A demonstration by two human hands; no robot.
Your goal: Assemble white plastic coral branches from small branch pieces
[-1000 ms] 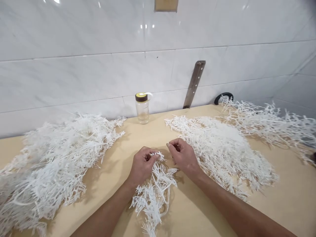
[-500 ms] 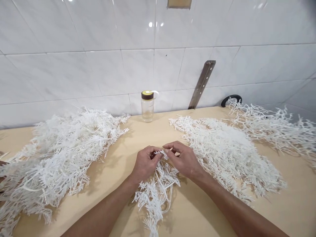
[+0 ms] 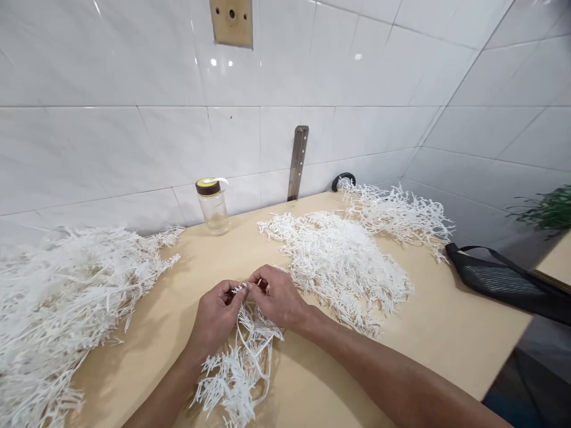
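White branching plastic sprigs hang and lie beneath my two hands at the front of the table. My left hand is closed, pinching the upper end of a sprig between thumb and forefinger. Fingertips of my right hand meet the left ones and pinch the same sprig end. The exact spot they grip is partly hidden by the fingers. Right of my hands spreads a flat heap of white sprigs, and a larger heap of them lies on the left.
A clear bottle with a dark and yellow lid stands by the tiled wall. A metal strip leans there, near a black curved object. Longer white branches lie at the back right. A black mesh bag rests at the table's right edge.
The view has swung right, bringing the wall corner, the bag and green leaves into sight. Both hands keep pinching the sprig end, the right fingers now closer to the left.
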